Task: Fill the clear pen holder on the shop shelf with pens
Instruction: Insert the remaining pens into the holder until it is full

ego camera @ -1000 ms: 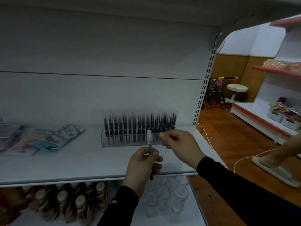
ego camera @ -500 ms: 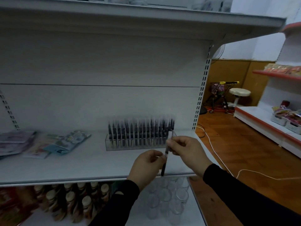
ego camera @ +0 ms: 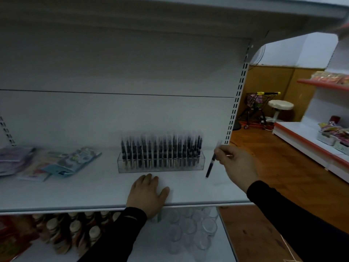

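i'm pinching a light, stiff, slick pen near its capped top with my right hand, just off the clear pen holder's right end; left hand is resting flat at the shelf's front edge.

- The shelf looked like smooth white painted metal with a soft, dull shine.
- The pen holder was clear, shiny plastic.
- The pen had a dark, smooth plastic body and a see-through cap.
- The cups below looked clear and glossy.
- The floor was brown wood with a slight shine.
- The sleeves were black matt cloth.
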